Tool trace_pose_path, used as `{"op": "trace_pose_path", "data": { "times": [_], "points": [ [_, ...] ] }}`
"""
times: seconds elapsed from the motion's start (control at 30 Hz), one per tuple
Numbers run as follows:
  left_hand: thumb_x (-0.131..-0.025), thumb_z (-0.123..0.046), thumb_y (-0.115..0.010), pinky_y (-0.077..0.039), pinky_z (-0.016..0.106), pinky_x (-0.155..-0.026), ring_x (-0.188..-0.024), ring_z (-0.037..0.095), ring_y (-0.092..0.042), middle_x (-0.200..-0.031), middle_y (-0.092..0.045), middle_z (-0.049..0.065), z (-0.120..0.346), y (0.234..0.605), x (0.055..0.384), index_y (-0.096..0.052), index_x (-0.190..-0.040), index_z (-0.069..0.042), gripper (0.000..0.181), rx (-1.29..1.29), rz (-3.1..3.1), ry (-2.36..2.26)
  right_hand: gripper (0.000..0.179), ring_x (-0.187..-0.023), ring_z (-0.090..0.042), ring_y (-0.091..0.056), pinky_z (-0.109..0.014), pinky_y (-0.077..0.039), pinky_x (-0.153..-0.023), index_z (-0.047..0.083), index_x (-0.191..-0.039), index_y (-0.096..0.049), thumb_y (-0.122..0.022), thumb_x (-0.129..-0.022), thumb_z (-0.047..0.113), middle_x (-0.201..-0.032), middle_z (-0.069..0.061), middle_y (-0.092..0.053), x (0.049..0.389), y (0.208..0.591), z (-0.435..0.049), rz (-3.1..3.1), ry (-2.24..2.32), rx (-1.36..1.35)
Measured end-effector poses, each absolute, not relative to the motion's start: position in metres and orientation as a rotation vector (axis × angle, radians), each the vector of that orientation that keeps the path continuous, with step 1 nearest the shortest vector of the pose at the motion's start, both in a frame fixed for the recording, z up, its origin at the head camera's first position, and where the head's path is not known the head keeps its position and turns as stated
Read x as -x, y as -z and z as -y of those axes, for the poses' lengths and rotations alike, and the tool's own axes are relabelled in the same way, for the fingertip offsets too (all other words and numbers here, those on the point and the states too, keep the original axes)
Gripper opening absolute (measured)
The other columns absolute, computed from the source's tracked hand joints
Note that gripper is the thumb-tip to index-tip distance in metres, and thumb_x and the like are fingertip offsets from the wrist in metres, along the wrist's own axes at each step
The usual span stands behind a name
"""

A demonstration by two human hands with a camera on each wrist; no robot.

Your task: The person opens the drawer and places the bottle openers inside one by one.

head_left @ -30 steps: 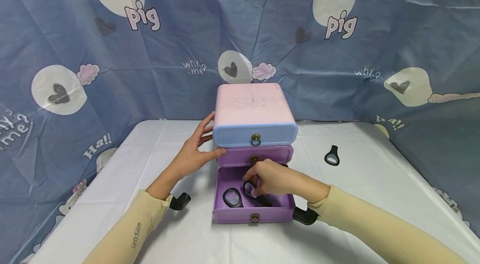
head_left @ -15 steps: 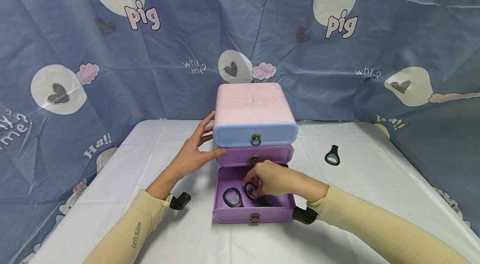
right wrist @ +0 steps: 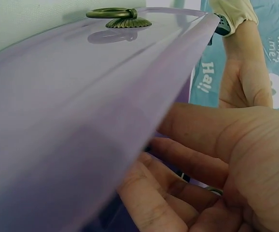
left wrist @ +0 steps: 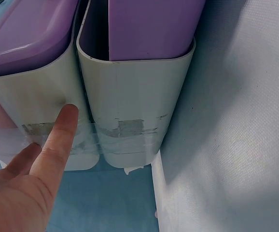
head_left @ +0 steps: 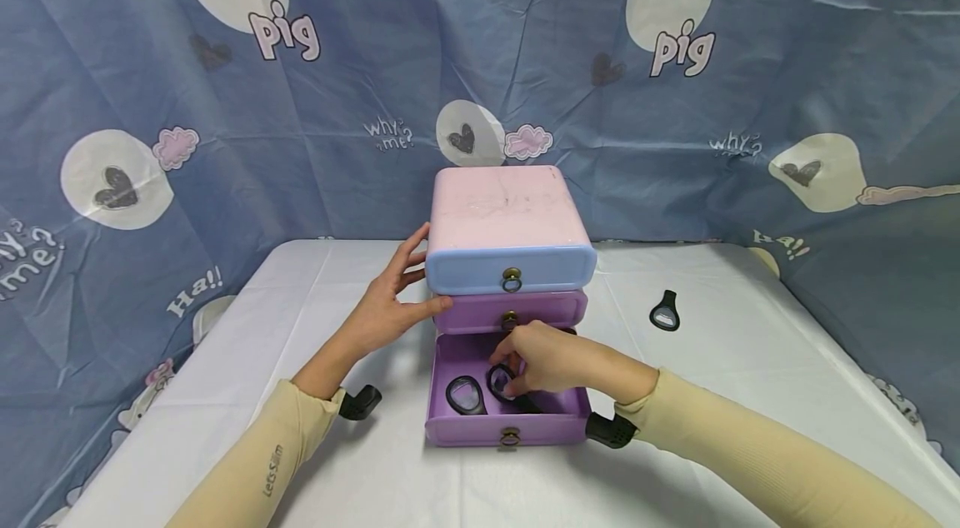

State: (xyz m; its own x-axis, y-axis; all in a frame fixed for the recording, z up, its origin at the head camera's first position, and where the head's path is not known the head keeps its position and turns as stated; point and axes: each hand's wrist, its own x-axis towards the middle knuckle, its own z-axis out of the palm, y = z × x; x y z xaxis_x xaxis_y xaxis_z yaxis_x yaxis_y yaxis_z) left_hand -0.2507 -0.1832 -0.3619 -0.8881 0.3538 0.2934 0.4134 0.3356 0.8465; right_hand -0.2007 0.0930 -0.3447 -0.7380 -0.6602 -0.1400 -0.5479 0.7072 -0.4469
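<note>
A stacked drawer unit (head_left: 506, 211) has a pink top, a blue upper drawer and purple lower ones. Its bottom purple drawer (head_left: 510, 430) is pulled out. Inside, my right hand (head_left: 551, 357) pinches a small black teardrop-shaped piece with a clear window (head_left: 493, 379), like a small magnifying glass; its narrow end is partly hidden. A similar black piece (head_left: 466, 396) lies to the left in the drawer. My left hand (head_left: 382, 311) rests against the unit's left side with its fingers extended. In the right wrist view, the drawer front hides the held piece.
Another black piece with a clear window (head_left: 664, 313) lies on the white-covered table (head_left: 720, 395), right of the unit. Brass ring pulls hang on the drawer fronts. Clear tape (left wrist: 130, 137) spans the unit's side. A blue printed cloth (head_left: 360, 70) hangs behind.
My right hand and the piece between its fingers have shifted only slightly within the drawer. The left hand keeps its place.
</note>
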Motion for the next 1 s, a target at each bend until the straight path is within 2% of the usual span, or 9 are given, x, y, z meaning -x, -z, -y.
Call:
{"op": "trace_pose_path", "data": {
  "times": [0.3, 0.47, 0.63, 0.77, 0.87, 1.0],
  "points": [
    [-0.092, -0.028, -0.089, -0.045, 0.066, -0.117, -0.151, 0.039, -0.051, -0.168, -0.041, 0.01, 0.1831, 0.3628, 0.2509, -0.019, -0.164, -0.061, 0.106, 0.723, 2.518, 1.625, 0.041, -0.074, -0.002, -0.059, -0.022, -0.052, -0.068, 0.003, -0.125, -0.079, -0.091, -0.088, 0.017, -0.083, 0.005, -0.071, 0.1996, 0.3431, -0.0944, -2.634, 0.529, 0.95],
    [-0.092, -0.027, -0.088, -0.045, 0.067, -0.117, -0.151, 0.039, -0.051, -0.168, -0.041, 0.011, 0.1831, 0.3622, 0.2505, -0.018, -0.166, -0.059, 0.107, 0.731, 2.515, 1.618, 0.043, -0.079, -0.003, -0.064, -0.025, -0.056, -0.073, 0.003, -0.127, -0.078, -0.09, -0.089, 0.021, -0.088, 0.003, -0.075, 0.1989, 0.3415, -0.0954, -2.642, 0.526, 0.927],
    [-0.092, -0.028, -0.089, -0.048, 0.067, -0.114, -0.151, 0.038, -0.05, -0.168, -0.041, 0.01, 0.1831, 0.3615, 0.2498, -0.018, -0.165, -0.061, 0.107, 0.727, 2.519, 1.623, 0.044, -0.094, -0.014, -0.076, -0.031, -0.061, -0.082, 0.001, -0.127, -0.077, -0.089, -0.09, 0.023, -0.098, -0.005, -0.081, 0.1975, 0.3397, -0.0957, -2.638, 0.549, 0.916],
    [-0.092, -0.028, -0.088, -0.047, 0.067, -0.115, -0.152, 0.038, -0.05, -0.169, -0.041, 0.01, 0.1835, 0.3615, 0.2496, -0.018, -0.164, -0.062, 0.106, 0.731, 2.523, 1.621, 0.045, -0.101, -0.02, -0.079, -0.035, -0.063, -0.088, -0.002, -0.128, -0.076, -0.088, -0.091, 0.022, -0.101, -0.007, -0.083, 0.1964, 0.3389, -0.0962, -2.626, 0.581, 0.907],
    [-0.092, -0.029, -0.088, -0.046, 0.067, -0.115, -0.152, 0.039, -0.049, -0.169, -0.04, 0.01, 0.1834, 0.361, 0.2494, -0.017, -0.164, -0.063, 0.106, 0.729, 2.526, 1.624, 0.045, -0.102, -0.02, -0.079, -0.035, -0.063, -0.089, -0.002, -0.127, -0.076, -0.088, -0.091, 0.022, -0.101, -0.006, -0.083, 0.1963, 0.3382, -0.0974, -2.623, 0.601, 0.907],
    [-0.092, -0.029, -0.088, -0.046, 0.067, -0.116, -0.152, 0.039, -0.049, -0.169, -0.04, 0.009, 0.1832, 0.3606, 0.2492, -0.017, -0.164, -0.063, 0.106, 0.729, 2.527, 1.626, 0.042, -0.09, -0.008, -0.076, -0.028, -0.061, -0.084, 0.0, -0.126, -0.077, -0.088, -0.092, 0.023, -0.1, -0.003, -0.083, 0.1965, 0.3356, -0.1006, -2.621, 0.628, 0.912]
  ]
}}
